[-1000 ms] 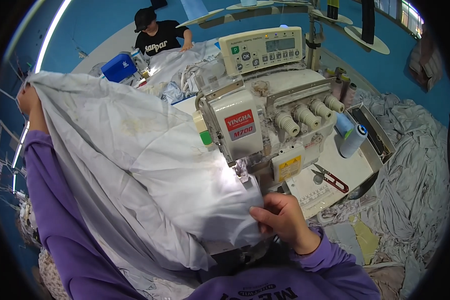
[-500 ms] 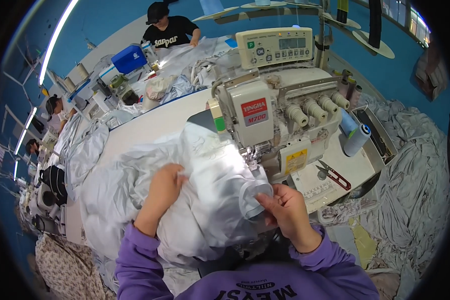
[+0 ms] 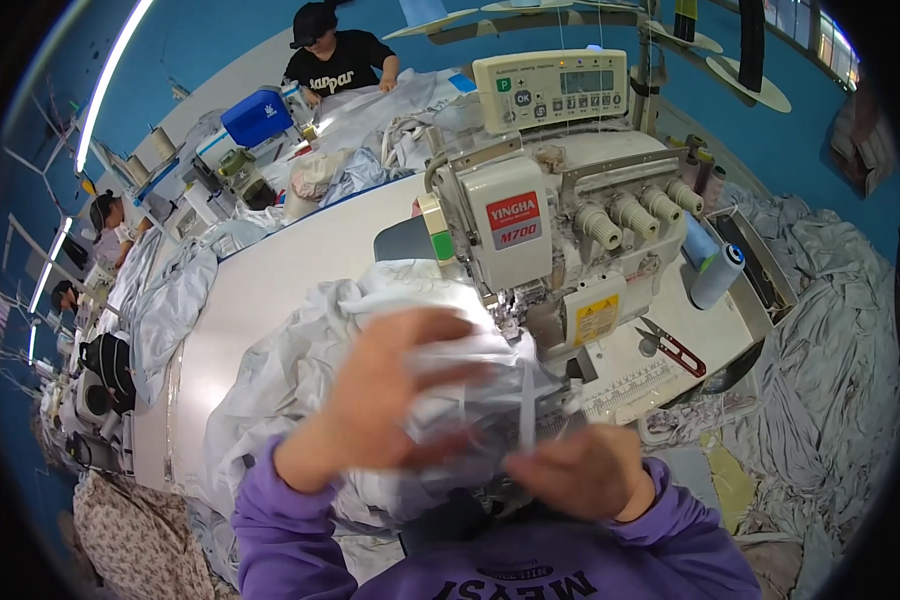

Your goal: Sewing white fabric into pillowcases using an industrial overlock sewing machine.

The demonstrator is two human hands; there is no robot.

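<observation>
White fabric lies bunched on the machine table, with its right part under the presser foot of an overlock sewing machine. My left hand is over the fabric, blurred, its fingers spread and pointing right. My right hand is low and right of the fabric, also blurred. From the presser foot a narrow white band runs down, fairly straight, to the fingertips of that hand, which seem pinched on its lower end.
Red-handled thread snips lie on the machine bed beside a ruler strip. A blue thread cone stands near an open tray. Grey fabric is heaped at right. Another person works across the table.
My left hand has swung right and nearer, its fingers spreading. My right hand has moved down, drawing the looped band out into a straight strip. The fabric pile has shifted right, baring table at left.
</observation>
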